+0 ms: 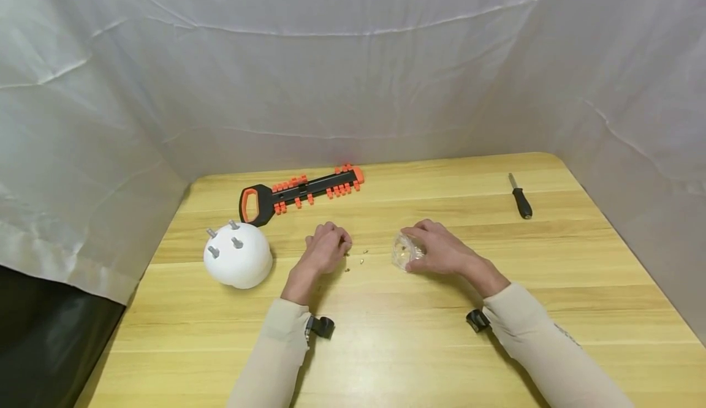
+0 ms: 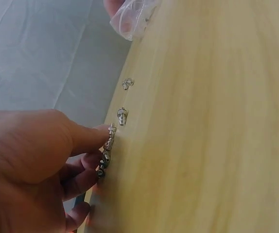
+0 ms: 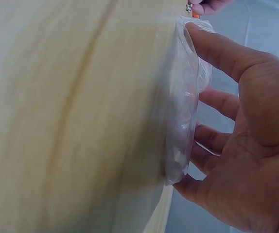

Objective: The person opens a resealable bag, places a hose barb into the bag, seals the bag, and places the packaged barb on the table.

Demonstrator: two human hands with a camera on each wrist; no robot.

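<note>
My left hand [image 1: 326, 249] is low over the table with its fingers curled, its thumb and fingertips pinching at a small metal fitting [image 2: 111, 131]. More of these fittings [image 1: 361, 261], shiny with a ribbed collar, lie scattered just right of that hand. In the left wrist view, two loose fittings [image 2: 122, 116] show beyond the thumb tip. My right hand [image 1: 438, 250] grips a crinkled clear plastic bag [image 3: 183, 102], thumb on one side and fingers on the other, low at the tabletop. A small brass-coloured piece shows through the plastic in the head view.
A rounded white object [image 1: 239, 261] with several grey pegs on top stands left of my left hand. Behind it lies a black tool-like bar with orange clips [image 1: 314, 185]. A black-handled screwdriver [image 1: 520, 198] is at the back right. Grey curtains [image 1: 358, 89] enclose the wooden table [image 1: 397, 347].
</note>
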